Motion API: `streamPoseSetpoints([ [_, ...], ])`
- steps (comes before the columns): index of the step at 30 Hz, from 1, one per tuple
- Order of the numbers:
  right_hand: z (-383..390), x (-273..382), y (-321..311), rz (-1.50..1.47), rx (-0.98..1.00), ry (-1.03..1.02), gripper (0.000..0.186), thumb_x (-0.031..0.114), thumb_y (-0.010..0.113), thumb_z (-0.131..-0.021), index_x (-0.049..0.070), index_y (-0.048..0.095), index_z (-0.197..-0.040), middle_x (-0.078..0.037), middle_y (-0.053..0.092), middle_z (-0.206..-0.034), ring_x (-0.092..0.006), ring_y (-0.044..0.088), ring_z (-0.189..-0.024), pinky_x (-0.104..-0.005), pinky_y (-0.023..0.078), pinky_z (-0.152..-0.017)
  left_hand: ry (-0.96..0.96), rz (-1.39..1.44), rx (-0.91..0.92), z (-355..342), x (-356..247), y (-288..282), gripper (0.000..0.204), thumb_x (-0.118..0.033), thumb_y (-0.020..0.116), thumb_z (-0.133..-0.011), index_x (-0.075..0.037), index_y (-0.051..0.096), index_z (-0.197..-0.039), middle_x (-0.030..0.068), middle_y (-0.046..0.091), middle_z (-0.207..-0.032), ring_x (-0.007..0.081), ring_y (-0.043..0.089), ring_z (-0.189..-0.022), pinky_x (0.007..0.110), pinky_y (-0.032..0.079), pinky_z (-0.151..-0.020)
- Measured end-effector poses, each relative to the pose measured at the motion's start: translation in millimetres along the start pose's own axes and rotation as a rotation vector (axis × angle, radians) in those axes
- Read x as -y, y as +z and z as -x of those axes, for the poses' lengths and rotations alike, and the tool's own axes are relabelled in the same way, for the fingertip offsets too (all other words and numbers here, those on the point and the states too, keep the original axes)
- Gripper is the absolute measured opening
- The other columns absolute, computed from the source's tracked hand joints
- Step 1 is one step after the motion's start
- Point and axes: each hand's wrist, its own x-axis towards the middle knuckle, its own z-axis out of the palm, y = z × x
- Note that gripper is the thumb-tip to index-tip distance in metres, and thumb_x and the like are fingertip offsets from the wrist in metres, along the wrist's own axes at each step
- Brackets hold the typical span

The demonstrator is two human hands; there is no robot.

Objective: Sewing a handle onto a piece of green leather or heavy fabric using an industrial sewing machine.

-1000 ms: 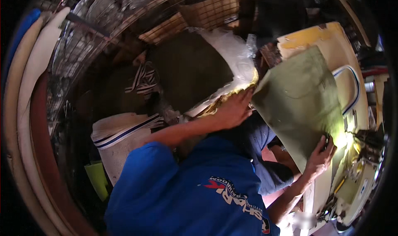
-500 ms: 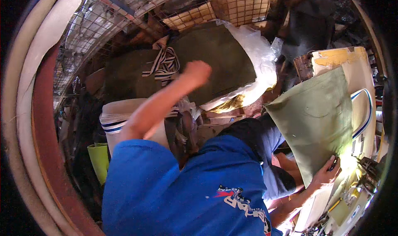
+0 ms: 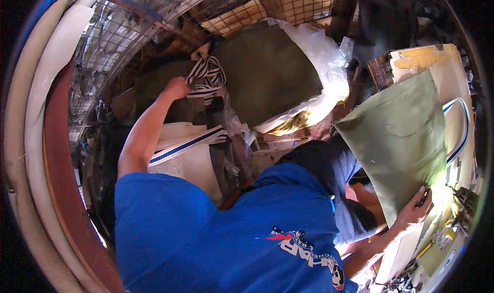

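Observation:
My left hand [image 3: 177, 88] is closed at the near end of a bundle of striped webbing straps [image 3: 210, 76], its fingers wrapped round the strap end. The bundle lies on dark green cloth pieces [image 3: 167, 72], beside a taller stack of dark green cloth [image 3: 272, 71]. My right hand [image 3: 413, 211] is closed at the lower edge of a green cloth panel [image 3: 399, 133] that stands slanting at the right. A small black object [image 3: 424, 196] shows between its fingers; its kind is hard to make out. Bright light falls right beside that hand.
Cream cloth panels with a blue-striped strap [image 3: 188, 144] lie below my left forearm. Clear plastic wrapping [image 3: 337, 69] edges the green stack. Wire mesh [image 3: 298, 4] runs along the back. Rolled material [image 3: 49, 87] stands at the left. Dark machine parts [image 3: 465, 203] are at the far right.
My left hand has moved left from over the green stack to the strap bundle and taken hold of its end. My right hand stays at the green panel. The view has shifted slightly.

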Motion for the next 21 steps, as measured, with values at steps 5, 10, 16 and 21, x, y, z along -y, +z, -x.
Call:
streamPoseSetpoints([
  [5, -1, 5, -9, 0.058, 0.015, 0.031, 0.031, 0.028, 0.067, -0.093, 0.002, 0.067, -0.111, -0.018, 0.065, -0.092, -0.0321, 0.064, -0.079, -0.0422, 0.051, -0.065, -0.052, 0.299, 0.106, -10, 40, -27, 0.036, -0.024, 0.062, -0.083, -0.005, 0.068, -0.114, 0.0204, 0.067, -0.114, 0.0356, 0.062, -0.11, 0.045, 0.05, -0.096],
  [10, -4, -9, -1, 0.042, -0.002, -0.028, 0.033, 0.033, 0.066, -0.094, 0.005, 0.069, -0.111, -0.017, 0.066, -0.096, -0.0318, 0.066, -0.081, -0.0408, 0.053, -0.067, -0.155, 0.742, 0.073, 32, 63, -39, 0.04, -0.02, 0.059, -0.084, -0.009, 0.065, -0.122, 0.0082, 0.063, -0.108, 0.021, 0.057, -0.099, 0.038, 0.048, -0.07],
  [16, -3, -7, -2, 0.063, 0.025, 0.026, 0.034, 0.034, 0.064, -0.094, 0.006, 0.069, -0.112, -0.016, 0.067, -0.097, -0.0317, 0.067, -0.082, -0.04, 0.053, -0.067, -0.123, 0.75, 0.174, 36, 67, -49, 0.041, -0.014, 0.056, -0.082, -0.008, 0.065, -0.122, 0.0072, 0.064, -0.104, 0.0191, 0.057, -0.084, 0.035, 0.044, -0.062],
  [21, -3, -4, -4, 0.059, 0.032, 0.03, 0.035, 0.033, 0.065, -0.094, 0.004, 0.068, -0.113, -0.017, 0.066, -0.096, -0.0328, 0.065, -0.082, -0.0416, 0.052, -0.068, 0.069, 0.527, 0.062, 13, 91, -45, 0.047, -0.004, 0.058, -0.077, -0.008, 0.063, -0.124, 0.0083, 0.064, -0.099, 0.0165, 0.057, -0.084, 0.03, 0.046, -0.068],
])
